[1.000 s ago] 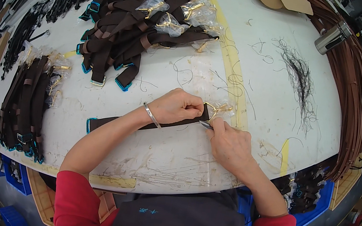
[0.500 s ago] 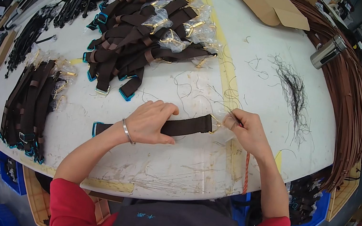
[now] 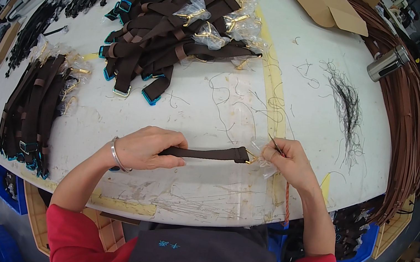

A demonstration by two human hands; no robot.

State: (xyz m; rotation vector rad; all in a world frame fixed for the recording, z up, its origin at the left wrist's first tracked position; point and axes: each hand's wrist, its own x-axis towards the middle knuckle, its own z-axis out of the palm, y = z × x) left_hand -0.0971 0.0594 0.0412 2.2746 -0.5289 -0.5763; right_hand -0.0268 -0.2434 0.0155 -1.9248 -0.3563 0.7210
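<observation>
A dark brown webbing strap [image 3: 206, 154] stretches between my two hands over the white table. My left hand [image 3: 149, 149] is closed round its left part, thumb below and fingers above, covering most of that end. A bit of blue-covered buckle [image 3: 116, 169] shows beneath the wrist. At the strap's right end a gold-coloured metal fitting [image 3: 251, 158] sits partly in clear plastic wrap [image 3: 266, 169]. My right hand [image 3: 292, 161] pinches this wrapped end. A thin dark pointed tool [image 3: 275, 144] pokes out between its fingers; its kind is hidden. A red-orange cord [image 3: 287, 203] hangs below that hand.
Brown straps [image 3: 148, 36] with blue buckles and wrapped gold fittings lie heaped ahead; a smaller bundle [image 3: 34, 106] lies left. Loose dark threads [image 3: 346, 107] are at right. A steel flask [image 3: 387, 63] stands by long brown strips [image 3: 407, 126]. Cardboard [image 3: 322, 5] lies at the far edge.
My left hand has moved left and closed on the strap, which is now turned edge-up and lifted. My right hand has shifted slightly right and nearer to me, still holding the wrapped end.
</observation>
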